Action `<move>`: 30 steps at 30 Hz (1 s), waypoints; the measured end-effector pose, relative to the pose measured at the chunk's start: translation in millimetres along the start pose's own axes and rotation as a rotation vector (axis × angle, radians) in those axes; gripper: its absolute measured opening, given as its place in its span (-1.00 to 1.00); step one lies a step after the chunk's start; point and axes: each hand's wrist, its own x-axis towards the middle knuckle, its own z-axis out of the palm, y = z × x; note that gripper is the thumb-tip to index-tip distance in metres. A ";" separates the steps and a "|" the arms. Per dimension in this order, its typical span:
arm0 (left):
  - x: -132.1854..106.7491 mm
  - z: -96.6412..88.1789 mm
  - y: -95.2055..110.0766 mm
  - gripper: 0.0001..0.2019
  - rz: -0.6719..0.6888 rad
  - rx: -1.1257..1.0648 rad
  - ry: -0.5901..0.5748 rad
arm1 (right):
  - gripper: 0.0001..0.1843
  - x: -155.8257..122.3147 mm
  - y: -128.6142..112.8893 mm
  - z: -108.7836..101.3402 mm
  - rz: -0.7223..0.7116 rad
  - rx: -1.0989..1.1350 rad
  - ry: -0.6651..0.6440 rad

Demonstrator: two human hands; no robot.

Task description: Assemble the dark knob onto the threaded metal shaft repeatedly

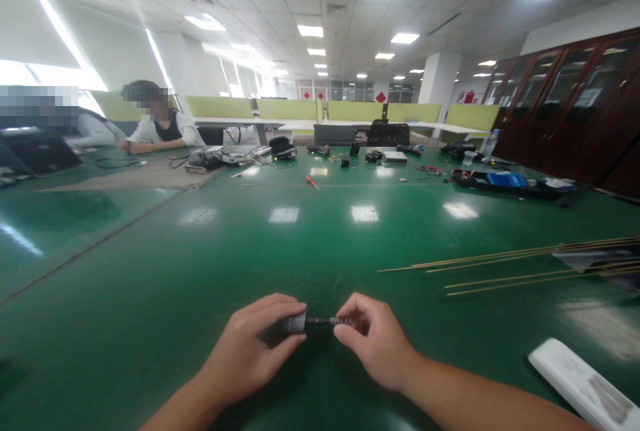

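Near the front edge of the green table (150,271), a left hand (250,351) and a right hand (377,344) pinch opposite ends of a small black cylindrical part (310,322), fingers clamped on it. A white remote-like device (580,377) lies by the near right corner. Thin brass rods (500,261) reach in from the right edge, a red-handled screwdriver (313,182) lies beyond, and a seated person (160,127) is at the far left.

1 head camera looks forward and down, close over the green table (320,244).
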 end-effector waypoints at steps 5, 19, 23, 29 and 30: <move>0.5 -0.3 0.1 -0.73 -0.009 -0.002 -0.003 | -0.95 0.0 0.4 -0.3 0.005 0.015 -0.001; 1.4 -2.4 0.8 -0.74 -0.014 0.007 0.006 | -0.95 -0.3 -1.1 -0.3 0.001 0.010 0.020; 0.8 -2.7 0.3 -0.73 -0.010 0.007 0.015 | -0.95 -1.0 -1.4 -0.1 -0.003 0.016 0.017; 1.8 -4.5 -1.3 -0.74 -0.011 0.010 0.029 | -0.90 0.2 -0.1 -0.6 0.010 0.087 0.014; 1.9 -4.6 -1.9 -0.74 -0.013 0.014 0.029 | -0.85 0.3 0.7 -0.8 0.008 0.131 0.012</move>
